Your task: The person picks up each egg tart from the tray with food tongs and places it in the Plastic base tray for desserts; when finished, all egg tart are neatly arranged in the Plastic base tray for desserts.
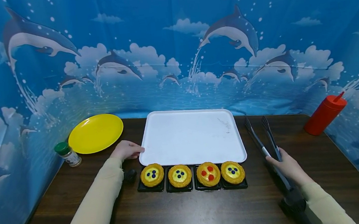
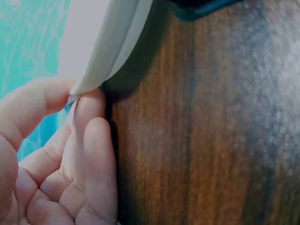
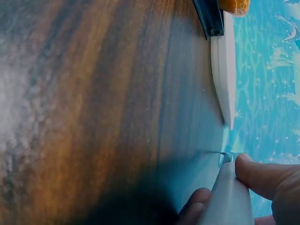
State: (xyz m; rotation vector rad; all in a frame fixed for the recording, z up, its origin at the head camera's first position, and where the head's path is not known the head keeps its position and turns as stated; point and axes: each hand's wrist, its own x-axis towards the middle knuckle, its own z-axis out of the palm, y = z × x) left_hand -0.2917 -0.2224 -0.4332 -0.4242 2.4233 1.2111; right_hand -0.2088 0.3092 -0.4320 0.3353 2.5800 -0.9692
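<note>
My left hand (image 1: 126, 150) pinches the left rim of a white rectangular tray (image 1: 191, 136). In the left wrist view the thumb is on top of the tray's edge (image 2: 112, 42) and a fingertip lies beneath it. On the right, my right hand (image 1: 290, 168) grips a pair of tongs (image 1: 256, 138) by the handles, their tips spread apart and pointing away from me. The right wrist view shows thumb and fingers around a grey handle (image 3: 229, 197). Along the tray's near edge stand several egg tarts on black square holders, three with blue dots and one with red dots (image 1: 208, 174).
A yellow plate (image 1: 95, 133) and a green-capped shaker jar (image 1: 68, 154) stand at the back left. A red squeeze bottle (image 1: 325, 114) is at the back right. Behind the dark wooden table (image 1: 189, 215) hangs a blue dolphin-print cloth (image 1: 158, 31).
</note>
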